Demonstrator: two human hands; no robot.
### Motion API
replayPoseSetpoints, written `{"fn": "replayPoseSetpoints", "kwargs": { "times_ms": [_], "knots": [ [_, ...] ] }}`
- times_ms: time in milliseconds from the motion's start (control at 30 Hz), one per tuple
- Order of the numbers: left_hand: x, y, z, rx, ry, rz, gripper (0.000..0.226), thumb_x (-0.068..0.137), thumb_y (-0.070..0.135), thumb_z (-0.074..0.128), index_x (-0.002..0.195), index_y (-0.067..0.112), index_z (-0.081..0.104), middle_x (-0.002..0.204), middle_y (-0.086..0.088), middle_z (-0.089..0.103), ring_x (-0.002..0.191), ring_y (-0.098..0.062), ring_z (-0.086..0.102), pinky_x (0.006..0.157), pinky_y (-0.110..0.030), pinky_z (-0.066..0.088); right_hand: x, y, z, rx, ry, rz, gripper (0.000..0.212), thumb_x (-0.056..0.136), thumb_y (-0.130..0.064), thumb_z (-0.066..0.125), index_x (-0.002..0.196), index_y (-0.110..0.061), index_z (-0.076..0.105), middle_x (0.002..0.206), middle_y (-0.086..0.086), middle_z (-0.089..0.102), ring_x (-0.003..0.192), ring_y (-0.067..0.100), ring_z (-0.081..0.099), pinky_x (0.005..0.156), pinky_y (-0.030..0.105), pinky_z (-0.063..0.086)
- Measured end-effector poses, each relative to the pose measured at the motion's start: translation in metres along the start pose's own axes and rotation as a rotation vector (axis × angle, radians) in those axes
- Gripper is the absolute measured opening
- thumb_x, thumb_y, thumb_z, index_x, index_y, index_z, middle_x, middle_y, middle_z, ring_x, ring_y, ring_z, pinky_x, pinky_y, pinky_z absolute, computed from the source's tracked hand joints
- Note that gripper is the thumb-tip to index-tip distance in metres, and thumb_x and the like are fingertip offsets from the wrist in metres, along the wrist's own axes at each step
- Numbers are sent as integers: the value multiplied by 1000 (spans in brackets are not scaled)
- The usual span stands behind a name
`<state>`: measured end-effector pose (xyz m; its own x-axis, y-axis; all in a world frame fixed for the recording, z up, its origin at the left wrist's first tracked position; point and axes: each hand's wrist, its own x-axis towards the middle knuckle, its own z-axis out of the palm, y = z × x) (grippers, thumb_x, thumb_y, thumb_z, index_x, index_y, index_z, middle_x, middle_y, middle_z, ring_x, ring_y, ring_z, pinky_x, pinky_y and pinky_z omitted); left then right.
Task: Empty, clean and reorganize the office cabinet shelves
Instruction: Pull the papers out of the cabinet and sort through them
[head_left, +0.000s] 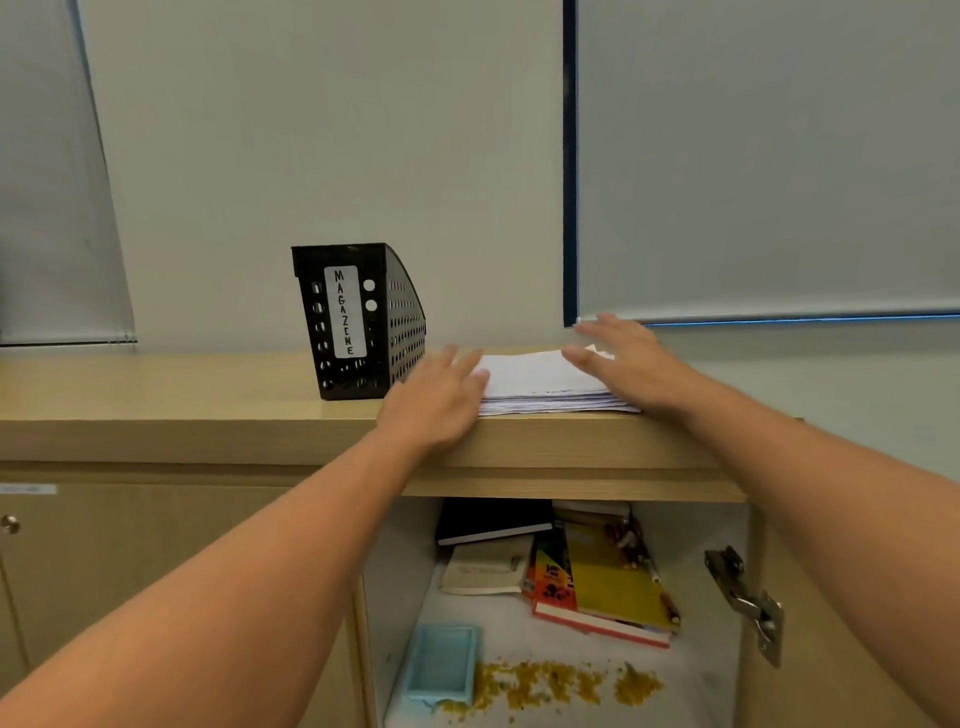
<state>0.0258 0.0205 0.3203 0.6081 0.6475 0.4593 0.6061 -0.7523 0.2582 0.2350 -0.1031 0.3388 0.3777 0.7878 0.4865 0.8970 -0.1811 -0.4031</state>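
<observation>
Flanking a stack of white papers (545, 382), both hands are held flat with fingers straight and loosely spread. The left hand (436, 400) touches the stack's left edge; the right hand (626, 364) rests at its right side. The stack lies on the wooden cabinet top (156, 395), just right of a black perforated file holder (358, 322) labelled MAGAZINE. Below, in the open compartment, books (597, 582) are piled far right, a light-blue tray (441, 665) sits near left, and yellow crumbs (561, 686) are scattered along the near edge.
</observation>
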Motion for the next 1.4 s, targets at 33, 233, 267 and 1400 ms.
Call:
{"fn": "replayPoseSetpoints", "kwargs": {
  "times_ms": [33, 233, 267, 1400],
  "knots": [
    [-3, 2, 1, 72, -55, 8, 51, 105, 50, 18, 154, 40, 25, 165, 8, 17, 152, -19, 14, 122, -48, 14, -2, -1, 1, -24, -52, -38, 74, 89, -76, 37, 150, -35, 39, 162, -7, 26, 151, 16, 16, 123, 46, 16],
    [-7, 4, -7, 103, -241, -35, 51, 103, 57, 16, 151, 47, 29, 160, 19, 25, 148, -14, 26, 115, -38, 22, -4, -5, 4, -140, -288, -6, 62, 92, -71, 42, 144, -37, 50, 153, -14, 43, 140, 16, 39, 116, 34, 28],
    [-6, 4, -6, 98, -235, -32, 51, 103, 56, 16, 152, 46, 27, 161, 19, 23, 149, -14, 24, 116, -39, 21, -5, -4, 4, -134, -255, -6, 65, 90, -73, 41, 146, -39, 46, 155, -12, 41, 142, 16, 37, 117, 35, 27],
    [-367, -42, 355, -462, -648, -482, 29, 89, 10, 54, 71, 30, 63, 78, 3, 67, 80, -22, 67, 68, -29, 53, -366, 125, 298, 210, -541, 492, 27, 86, -3, 61, 75, -26, 70, 75, -3, 68, 66, 6, 60, 61, 18, 45]
  ]
}}
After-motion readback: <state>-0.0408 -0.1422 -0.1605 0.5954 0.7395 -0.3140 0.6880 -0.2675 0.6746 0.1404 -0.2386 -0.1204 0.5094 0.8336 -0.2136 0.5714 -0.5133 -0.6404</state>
